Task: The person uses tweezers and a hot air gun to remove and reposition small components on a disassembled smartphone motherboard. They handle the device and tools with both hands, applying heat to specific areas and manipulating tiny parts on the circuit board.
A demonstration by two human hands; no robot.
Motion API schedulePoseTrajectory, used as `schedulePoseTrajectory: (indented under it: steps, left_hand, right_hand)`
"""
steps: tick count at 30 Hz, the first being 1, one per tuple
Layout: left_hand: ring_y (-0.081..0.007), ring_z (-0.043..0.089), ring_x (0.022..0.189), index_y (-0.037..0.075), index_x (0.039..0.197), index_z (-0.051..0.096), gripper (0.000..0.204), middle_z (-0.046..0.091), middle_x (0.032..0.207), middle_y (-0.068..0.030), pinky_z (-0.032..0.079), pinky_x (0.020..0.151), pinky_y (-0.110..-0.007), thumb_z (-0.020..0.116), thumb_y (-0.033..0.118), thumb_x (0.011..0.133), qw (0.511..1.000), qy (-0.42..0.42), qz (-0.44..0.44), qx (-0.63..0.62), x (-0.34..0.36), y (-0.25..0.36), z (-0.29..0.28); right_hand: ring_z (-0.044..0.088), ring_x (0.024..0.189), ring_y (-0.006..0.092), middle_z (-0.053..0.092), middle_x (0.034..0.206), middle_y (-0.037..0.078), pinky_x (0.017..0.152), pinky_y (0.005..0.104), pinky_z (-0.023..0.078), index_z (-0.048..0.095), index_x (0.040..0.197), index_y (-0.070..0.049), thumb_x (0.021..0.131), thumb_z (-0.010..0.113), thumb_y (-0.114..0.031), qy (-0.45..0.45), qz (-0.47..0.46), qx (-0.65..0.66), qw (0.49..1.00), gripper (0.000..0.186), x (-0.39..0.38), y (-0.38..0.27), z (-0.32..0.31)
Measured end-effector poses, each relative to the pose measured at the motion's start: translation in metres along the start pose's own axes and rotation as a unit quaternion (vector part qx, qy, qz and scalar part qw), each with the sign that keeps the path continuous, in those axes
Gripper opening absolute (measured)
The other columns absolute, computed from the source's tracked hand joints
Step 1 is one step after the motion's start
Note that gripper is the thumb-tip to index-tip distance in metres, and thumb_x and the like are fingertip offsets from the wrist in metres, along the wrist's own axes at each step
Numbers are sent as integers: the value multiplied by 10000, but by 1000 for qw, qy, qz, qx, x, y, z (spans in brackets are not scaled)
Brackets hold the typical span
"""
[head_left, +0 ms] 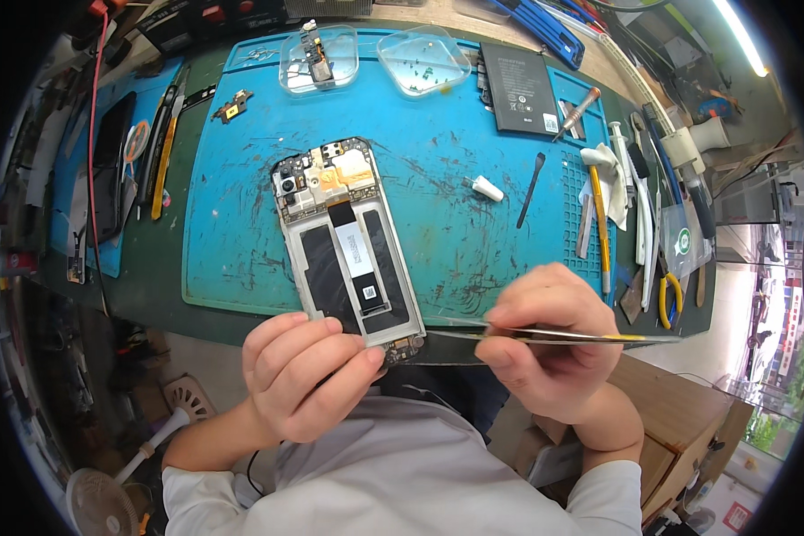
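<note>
An opened smartphone is tilted over the front of the blue mat, its circuit board and a camera module exposed at the top. Down its bare battery bay runs a flat ribbon cable with a white label. My left hand is closed around the phone's lower left corner. Pinched between the thumb and fingers of my right hand is a pair of thin metal tweezers. Their tips point left at the phone's lower right edge; whether they touch it I cannot tell.
On the blue work mat lie a removed battery, a screwdriver, a white cap-like piece and a black pry stick. Clear trays of small parts stand at the back. Several tools and yellow-handled pliers line the right.
</note>
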State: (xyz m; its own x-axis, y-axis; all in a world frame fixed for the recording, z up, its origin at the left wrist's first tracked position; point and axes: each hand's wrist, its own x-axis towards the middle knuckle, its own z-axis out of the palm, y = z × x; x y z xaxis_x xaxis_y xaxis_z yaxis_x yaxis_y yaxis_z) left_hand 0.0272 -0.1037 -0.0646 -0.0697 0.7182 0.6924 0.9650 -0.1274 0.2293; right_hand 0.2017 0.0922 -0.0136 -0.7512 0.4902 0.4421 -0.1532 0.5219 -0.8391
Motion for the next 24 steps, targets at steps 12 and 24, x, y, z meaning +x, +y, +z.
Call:
schedulePoseTrajectory:
  steps: [12, 24]
  left_hand:
    - [-239, 646, 990, 120, 1149, 764, 389, 690, 1085, -16, 524, 820, -403, 898, 206, 794, 996, -68, 57, -25, 13, -12, -13]
    - [-146, 665, 889, 126, 1048, 836, 267, 711, 1006, 31, 508, 726, -318, 871, 227, 803, 982, -91, 165, -16, 33, -31, -19]
  right_hand:
    - [647, 653, 176, 653, 895, 61, 528, 275, 506, 820, 1056, -66, 691, 784, -86, -14, -249, -261, 932, 367, -23, 18, 12]
    - [645, 796, 139, 654, 987, 15, 616, 275, 448, 807, 1103, -124, 776, 740, -164, -96, -247, -347, 900, 337, -23, 11, 13]
